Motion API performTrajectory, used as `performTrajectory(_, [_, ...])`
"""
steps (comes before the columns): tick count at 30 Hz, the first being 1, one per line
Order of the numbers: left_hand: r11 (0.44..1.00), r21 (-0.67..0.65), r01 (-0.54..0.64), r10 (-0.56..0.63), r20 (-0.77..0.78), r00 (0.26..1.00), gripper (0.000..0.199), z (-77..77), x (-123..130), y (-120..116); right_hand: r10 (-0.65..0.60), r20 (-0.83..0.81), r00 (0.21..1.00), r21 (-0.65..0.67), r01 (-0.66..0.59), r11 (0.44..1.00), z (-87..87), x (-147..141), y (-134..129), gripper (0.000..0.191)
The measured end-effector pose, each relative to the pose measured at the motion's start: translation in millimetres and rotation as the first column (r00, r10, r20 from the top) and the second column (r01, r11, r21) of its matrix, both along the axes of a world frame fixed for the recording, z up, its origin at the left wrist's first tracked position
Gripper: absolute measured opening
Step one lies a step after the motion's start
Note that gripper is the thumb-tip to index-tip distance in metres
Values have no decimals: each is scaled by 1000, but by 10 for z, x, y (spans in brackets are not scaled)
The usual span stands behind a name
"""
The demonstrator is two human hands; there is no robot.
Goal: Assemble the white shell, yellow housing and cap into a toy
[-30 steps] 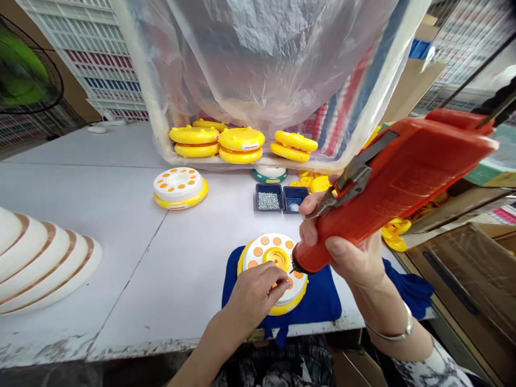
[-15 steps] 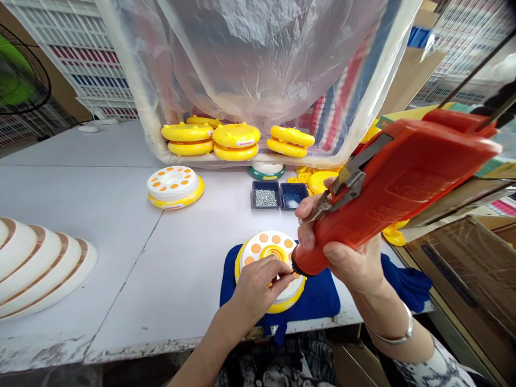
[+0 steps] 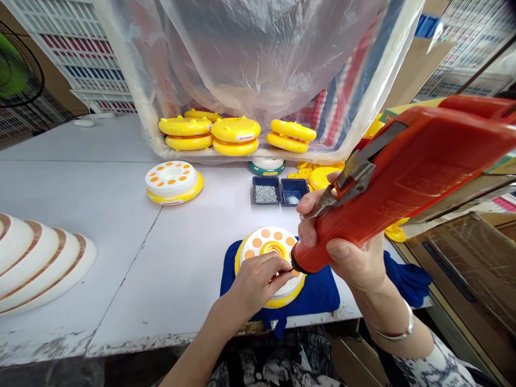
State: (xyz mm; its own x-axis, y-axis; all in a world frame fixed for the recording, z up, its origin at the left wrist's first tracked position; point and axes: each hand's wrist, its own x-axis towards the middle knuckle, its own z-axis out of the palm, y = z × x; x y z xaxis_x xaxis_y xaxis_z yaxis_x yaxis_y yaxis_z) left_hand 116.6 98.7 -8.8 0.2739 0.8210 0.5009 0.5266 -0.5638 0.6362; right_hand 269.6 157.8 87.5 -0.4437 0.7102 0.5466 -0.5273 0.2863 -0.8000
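Note:
My right hand (image 3: 355, 258) is wrapped round a red power screwdriver (image 3: 403, 183), its fingers at the metal lever and its tip pointing down to the left. Over a white and yellow round piece with orange dots (image 3: 258, 244), my left hand (image 3: 258, 279) is closed, thumb and fingertips pinched at the driver's tip; what they pinch is too small to make out. Under the round piece lies a blue cloth (image 3: 322, 293). Beyond it stand a dark tray of small metal screws (image 3: 266, 193) and a second dark tray (image 3: 294, 191) with a little white material.
A similar round piece (image 3: 173, 181) sits at the left. Stacked white shells (image 3: 44, 263) fill the table's left side. Yellow discs (image 3: 236, 134) lie at the plastic-lined opening behind. Yellow parts (image 3: 322, 176) are near the trays. A cardboard box (image 3: 459, 269) is at the right.
The screwdriver has shifted slightly right and appears a little larger. Both hands keep their grips, and the left fingers stay at the driver's tip. The view has moved slightly.

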Motion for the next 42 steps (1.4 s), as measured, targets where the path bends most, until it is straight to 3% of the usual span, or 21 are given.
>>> performTrajectory(4, [999,-43,31,-30,33,999,29,-7,-13,-3,-20,24,1000,-18,21,1000,10,12,1,23])
performTrajectory(9, [996,9,-88,88,28,996,24,-46,7,-43,-66,45,997,-18,67,998,17,18,2,28])
performTrajectory(16, [995,26,-93,92,51,994,16,-91,88,-43,-2,-18,1000,-17,2,1000,33,5,6,25])
performTrajectory(21, [991,9,-134,134,51,990,11,-154,125,-25,-40,8,999,18,40,999,-16,22,16,23])
performTrajectory(25, [979,50,-197,197,3,980,16,-178,43,-37,-60,37,998,28,59,998,-66,24,70,13])
performTrajectory(30, [950,100,-295,299,-27,954,15,-237,-198,-135,-144,30,989,41,143,989,-119,-35,182,17])
performTrajectory(35, [918,68,-390,395,-84,915,21,-348,-351,-209,-73,4,997,7,73,997,-172,-125,275,17])
performTrajectory(42, [924,43,-379,382,-111,918,22,-372,-285,-157,2,107,994,-30,1,1000,-225,-194,322,29])
